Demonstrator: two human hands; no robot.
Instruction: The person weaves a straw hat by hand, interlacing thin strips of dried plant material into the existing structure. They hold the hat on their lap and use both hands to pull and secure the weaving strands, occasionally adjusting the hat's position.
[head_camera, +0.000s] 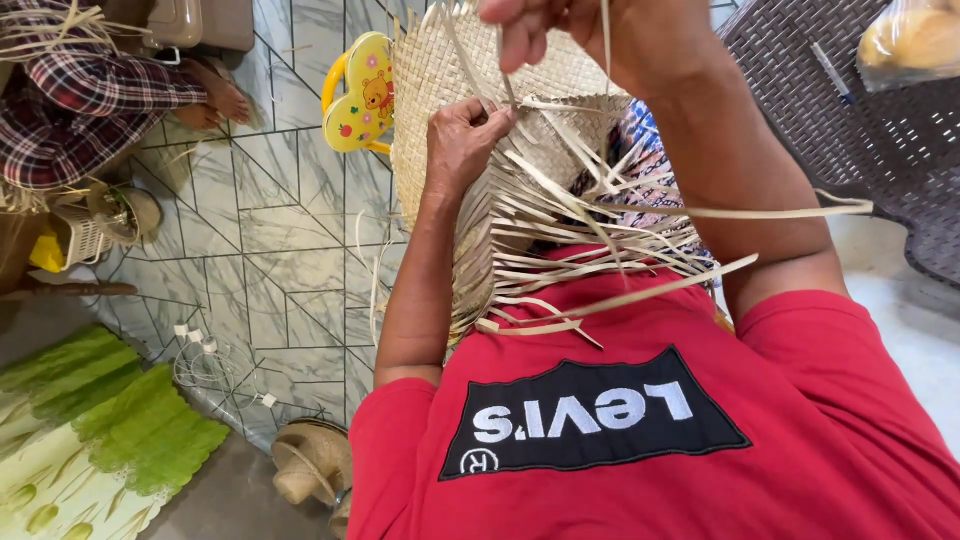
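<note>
Head view: half-woven pale straw mat (440, 90) at 12 o'clock, loose strips fanning toward 3. Left hand (462, 145) centre, fingers clamped on mat edge. Right hand (590, 35) at 12, fingertips pinching thin straw strip (505, 85). Yellow heart-shaped plastic stool (360, 95) at 11. Second person's plaid sleeve (90, 85) at 10.

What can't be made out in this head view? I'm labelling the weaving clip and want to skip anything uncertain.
- Right hand: fingers cut off by the top edge, so its grip on the strips is unclear.
- Left hand: fingertips tucked into the woven mat, hidden by strips.
- Woven mat: its top is cut off by the frame.
- Seated person in plaid: mostly cropped by the left edge.
- Plastic bag: contents blurred, cropped at the corner.
</note>
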